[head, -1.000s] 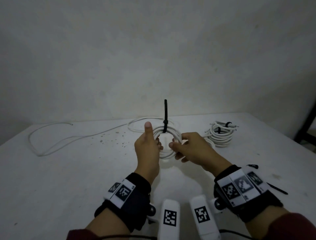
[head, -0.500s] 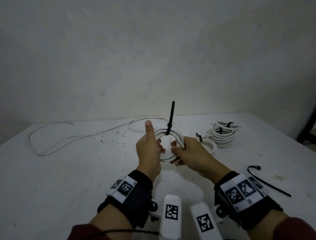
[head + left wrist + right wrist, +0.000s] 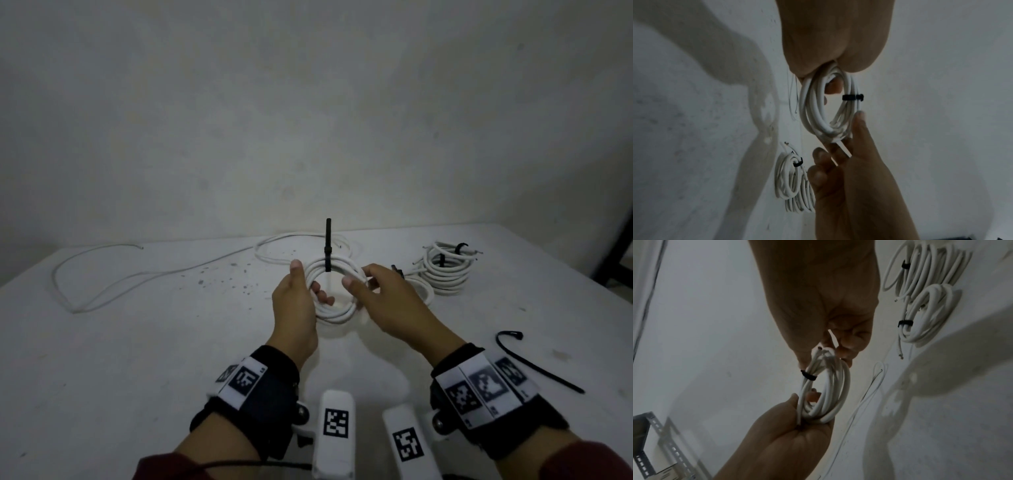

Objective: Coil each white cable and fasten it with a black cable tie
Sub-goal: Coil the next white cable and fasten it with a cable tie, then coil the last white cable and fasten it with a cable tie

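Note:
A coiled white cable (image 3: pixel 337 310) hangs above the table between my two hands. A black cable tie (image 3: pixel 328 255) wraps its top, and the tie's tail stands straight up. My left hand (image 3: pixel 303 291) grips the coil's left side, thumb up and fingers through the ring. My right hand (image 3: pixel 359 279) pinches the right side. In the right wrist view a loose cable end (image 3: pixel 832 337) runs between its fingers, just above the coil (image 3: pixel 838 394) and the tie (image 3: pixel 808 376). The left wrist view shows the coil (image 3: pixel 818 116) and the tie's band (image 3: pixel 852 97).
Tied white coils (image 3: pixel 445 274) lie at the back right of the white table (image 3: pixel 137 359). A loose white cable (image 3: pixel 137 270) trails across the back left. A spare black cable tie (image 3: pixel 534 359) lies at the right, by my right wrist.
The tie's tail leaned right half a second ago and now stands upright. My right hand shifted its hold on the coil, its thumb now at the ring's inner edge.

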